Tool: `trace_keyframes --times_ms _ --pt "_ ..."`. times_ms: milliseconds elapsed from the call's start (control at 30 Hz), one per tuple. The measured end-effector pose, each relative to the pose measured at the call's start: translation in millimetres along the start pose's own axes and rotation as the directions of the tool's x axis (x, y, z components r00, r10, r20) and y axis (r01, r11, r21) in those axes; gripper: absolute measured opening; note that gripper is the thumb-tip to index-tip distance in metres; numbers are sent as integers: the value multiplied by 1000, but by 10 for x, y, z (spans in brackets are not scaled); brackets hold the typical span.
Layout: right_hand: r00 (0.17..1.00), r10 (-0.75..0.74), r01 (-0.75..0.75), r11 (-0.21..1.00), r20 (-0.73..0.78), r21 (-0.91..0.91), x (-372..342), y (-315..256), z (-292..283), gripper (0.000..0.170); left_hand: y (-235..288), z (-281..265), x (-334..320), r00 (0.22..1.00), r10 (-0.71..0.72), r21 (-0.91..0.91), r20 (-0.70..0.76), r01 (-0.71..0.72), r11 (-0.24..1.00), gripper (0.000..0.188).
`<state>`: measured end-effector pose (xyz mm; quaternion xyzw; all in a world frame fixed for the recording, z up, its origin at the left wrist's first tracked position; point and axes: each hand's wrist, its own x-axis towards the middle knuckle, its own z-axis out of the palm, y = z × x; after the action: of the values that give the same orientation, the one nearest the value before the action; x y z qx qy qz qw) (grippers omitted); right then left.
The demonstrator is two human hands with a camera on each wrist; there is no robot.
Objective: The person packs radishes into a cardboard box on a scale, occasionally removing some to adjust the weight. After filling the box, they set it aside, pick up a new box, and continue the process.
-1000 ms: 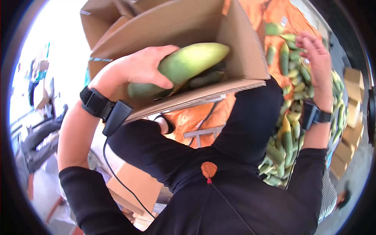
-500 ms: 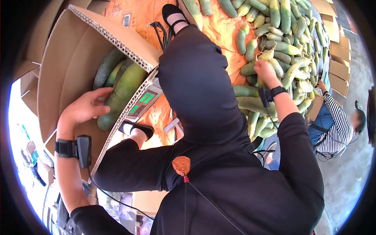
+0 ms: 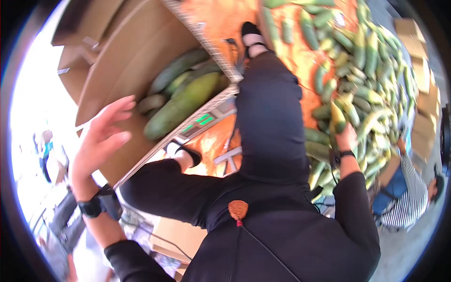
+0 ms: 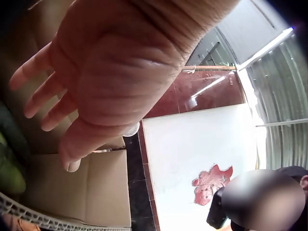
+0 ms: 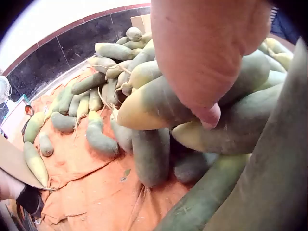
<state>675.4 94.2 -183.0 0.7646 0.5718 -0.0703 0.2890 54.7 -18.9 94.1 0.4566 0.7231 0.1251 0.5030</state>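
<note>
Left hand [image 3: 100, 142] spread, empty; right hand [image 3: 347, 137] grips a tapered yellow-green vegetable [image 3: 337, 115]. Only the left wrist view shows a jagged red patch [image 4: 211, 183].

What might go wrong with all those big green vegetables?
The right hand grips one vegetable in a heaped pile, so pulling it out might make its neighbours roll. If it were dropped into the cardboard box, it could bruise the vegetables inside.
</note>
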Motion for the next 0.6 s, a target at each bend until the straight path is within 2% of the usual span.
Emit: trace_keyframes --times_ms 33,100,200,300,333,367,400,433,467,500,533,567,600 --pt "1000 6 -6 1000 -6 -2 5 -5 22 60 -23 16 -41 1000 31 42 4 -31 999 60" --pt "998 -34 36 999 57 -31 -23 -23 -62 72 -91 62 -124 999 16 47 -37 -14 999 56" --pt "990 -138 138 990 2 10 22 -119 -159 83 -127 72 -243 990 36 60 -137 -28 998 53" --pt "928 -313 333 940 -203 72 -72 -383 -568 81 -139 62 -351 971 90 18 -223 -88 996 51" --pt "907 -331 372 919 -261 130 -71 -497 -766 79 -152 49 -364 961 142 47 -237 -135 990 50" --pt "883 -330 403 897 -333 180 -93 -627 -979 75 -98 47 -398 954 143 123 -265 -114 986 52" --pt "830 -387 502 833 -403 233 -116 -738 -1222 77 -37 54 -431 937 182 166 -297 -137 977 53" --pt "720 -428 626 741 -546 244 -226 -845 -1488 77 28 61 -465 919 221 212 -326 -157 965 53" --pt "589 -466 737 646 -660 201 -224 -951 -1724 77 102 83 -507 865 334 311 -374 -222 924 55" --pt "584 -469 762 599 -662 248 -547 -1152 -2174 76 174 105 -537 798 445 415 -406 -274 868 56" --pt "464 -511 839 515 -724 174 -737 -1285 -2502 73 262 116 -562 744 519 478 -421 -304 824 58" --pt "327 -516 902 421 -792 98 -952 -1447 -2788 70 355 133 -602 722 539 495 -434 -308 812 61" --pt "324 -522 924 353 -789 145 -1312 -1588 -3078 71 421 146 -627 675 587 560 -446 -302 772 63"
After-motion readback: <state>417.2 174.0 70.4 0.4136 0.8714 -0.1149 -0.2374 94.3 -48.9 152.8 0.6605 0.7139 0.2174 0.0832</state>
